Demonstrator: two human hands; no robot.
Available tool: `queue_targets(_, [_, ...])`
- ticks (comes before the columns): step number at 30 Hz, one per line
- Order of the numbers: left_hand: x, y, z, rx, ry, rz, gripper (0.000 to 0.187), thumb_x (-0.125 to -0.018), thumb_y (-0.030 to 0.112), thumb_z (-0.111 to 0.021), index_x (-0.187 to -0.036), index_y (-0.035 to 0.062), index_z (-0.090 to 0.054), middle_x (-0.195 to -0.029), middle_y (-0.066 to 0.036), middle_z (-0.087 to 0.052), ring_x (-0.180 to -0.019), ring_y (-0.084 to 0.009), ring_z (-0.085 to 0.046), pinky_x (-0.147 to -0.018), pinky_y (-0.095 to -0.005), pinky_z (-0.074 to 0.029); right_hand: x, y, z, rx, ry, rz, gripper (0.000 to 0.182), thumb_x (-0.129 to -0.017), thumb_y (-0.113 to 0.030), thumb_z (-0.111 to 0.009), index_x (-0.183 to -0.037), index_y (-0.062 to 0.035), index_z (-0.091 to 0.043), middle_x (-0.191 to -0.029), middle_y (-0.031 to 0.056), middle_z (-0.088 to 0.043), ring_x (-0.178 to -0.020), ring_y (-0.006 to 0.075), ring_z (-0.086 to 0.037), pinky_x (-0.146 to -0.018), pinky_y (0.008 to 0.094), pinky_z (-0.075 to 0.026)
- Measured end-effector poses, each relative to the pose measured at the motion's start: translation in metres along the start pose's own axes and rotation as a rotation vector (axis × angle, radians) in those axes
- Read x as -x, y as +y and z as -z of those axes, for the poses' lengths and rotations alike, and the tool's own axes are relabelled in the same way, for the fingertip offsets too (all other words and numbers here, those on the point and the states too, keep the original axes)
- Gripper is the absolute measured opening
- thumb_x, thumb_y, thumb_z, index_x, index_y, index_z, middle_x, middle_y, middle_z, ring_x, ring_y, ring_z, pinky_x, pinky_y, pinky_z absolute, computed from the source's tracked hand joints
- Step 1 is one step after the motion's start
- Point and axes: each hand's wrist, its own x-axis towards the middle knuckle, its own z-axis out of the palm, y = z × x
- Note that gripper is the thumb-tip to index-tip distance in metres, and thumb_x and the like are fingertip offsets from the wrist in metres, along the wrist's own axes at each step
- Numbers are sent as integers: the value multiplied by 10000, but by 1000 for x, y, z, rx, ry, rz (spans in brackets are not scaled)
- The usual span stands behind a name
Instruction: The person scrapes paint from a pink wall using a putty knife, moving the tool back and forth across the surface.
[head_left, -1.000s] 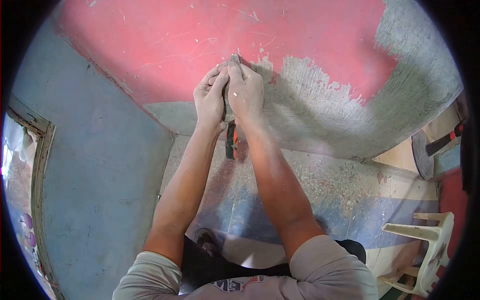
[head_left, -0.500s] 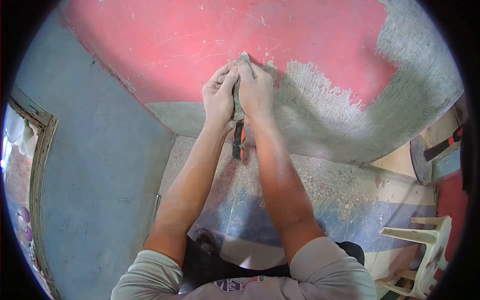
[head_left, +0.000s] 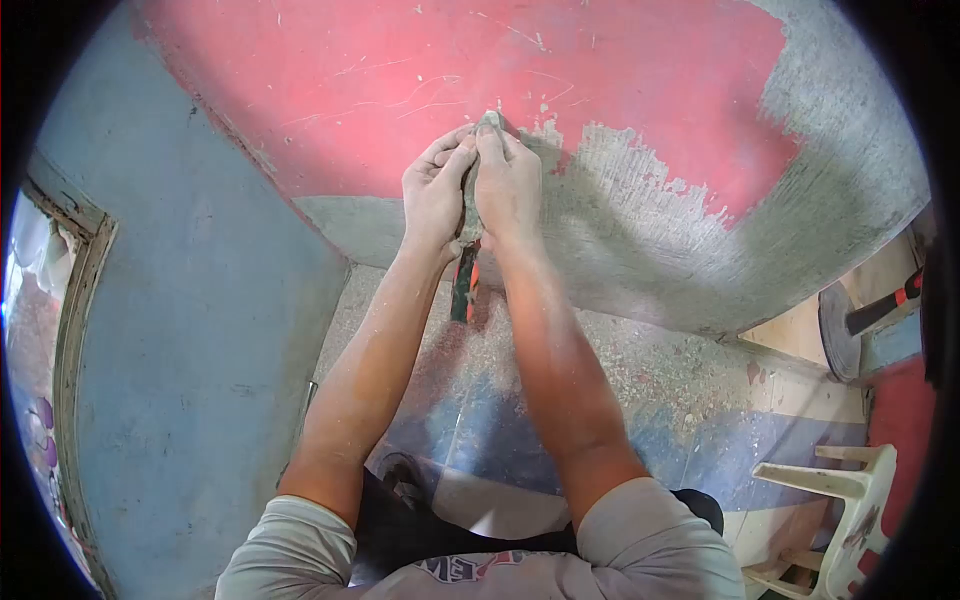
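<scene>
Both hands meet at the pink painted wall (head_left: 620,60), near the edge where bare grey plaster (head_left: 640,210) shows. My left hand (head_left: 435,190) and my right hand (head_left: 508,185), dusty and closed, grip a scraper (head_left: 491,118) between them. Its tip touches the paint above my fingertips. The scraper's black and orange handle (head_left: 465,288) hangs down between my wrists. Part of the tool is hidden by my palms.
A blue wall (head_left: 210,400) with a wooden-framed opening (head_left: 85,300) is on the left. Paint chips litter the tiled floor (head_left: 620,370). At the right are a plastic chair (head_left: 855,510) and a round disc (head_left: 839,332) beside a black and red handle (head_left: 885,305).
The scraper's handle has swung slightly left and tilted between my wrists. The view has shifted a little, and both hands keep their grip.
</scene>
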Motion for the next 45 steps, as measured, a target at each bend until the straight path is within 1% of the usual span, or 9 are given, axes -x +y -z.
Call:
queue_targets(4, [6,-46,31,-101,8,32,265,-1019,113,-642,-1248,-17,-674,-1070,-47,-721,-936,-102,-672,-811,-247,-548,6,59,8,78,71,92,366,-1041,-236,-485,-969,65,-681,-832,160,-688,-765,242,-631,-749,394,-488])
queue_targets(8, [15,-70,42,-42,-18,87,240,-1021,106,-643,-1222,-17,-688,-1028,-35,-721,-900,-91,-667,-796,-231,-543,19,82,22,-75,24,-121,367,-1048,-255,-484,-970,33,-699,-823,114,-689,-765,212,-623,-748,378,-488])
queue_targets(11, [9,-20,5,-69,12,-8,246,-1032,112,-631,-1230,-24,-685,-1021,-34,-720,-887,-82,-663,-791,-228,-544,-6,37,15,122,-47,68,362,-1052,-252,-485,-958,25,-698,-810,99,-689,-745,185,-597,-715,364,-476])
queue_targets(15, [0,8,-7,48,-31,-6,262,-1033,125,-627,-1243,-20,-684,-1072,-57,-725,-918,-111,-679,-810,-252,-554,-13,7,-3,-53,-61,-7,378,-1047,-270,-498,-945,51,-670,-773,137,-656,-720,216,-572,-700,387,-465])
queue_targets(26, [28,-112,44,-92,29,116,285,-1005,106,-668,-1265,-9,-679,-1166,-66,-718,-1031,-132,-669,-914,-267,-538,31,95,49,104,61,-12,362,-1046,-259,-514,-997,58,-681,-851,123,-677,-807,184,-575,-773,357,-476])
queue_targets(30, [11,-33,-9,-29,16,-69,356,-1000,122,-683,-1321,-26,-636,-1165,-75,-721,-1038,-132,-671,-876,-282,-560,-1,17,31,170,-46,146,355,-1051,-263,-525,-986,53,-673,-774,80,-626,-754,170,-553,-738,359,-464])
queue_targets(33, [-2,-3,-15,108,-82,15,384,-1005,114,-672,-1352,-38,-611,-1161,-79,-719,-1021,-130,-678,-852,-276,-565,-8,-5,15,-81,-46,-15,342,-1052,-250,-531,-973,55,-664,-773,80,-609,-753,170,-542,-730,367,-460])
queue_targets(41, [33,-99,39,-33,16,124,395,-1019,98,-648,-1388,-33,-600,-1124,-57,-719,-995,-110,-675,-846,-247,-554,31,96,46,73,49,38,340,-1058,-235,-531,-1118,62,-686,-974,136,-716,-921,182,-623,-836,346,-495])
queue_targets(45, [23,-39,-5,-34,41,46,404,-1008,53,-642,-1402,-21,-594,-1135,-56,-717,-994,-101,-673,-851,-239,-551,9,32,35,23,-33,-20,318,-1049,-201,-521,-1121,57,-692,-957,120,-720,-906,172,-629,-829,336,-495])
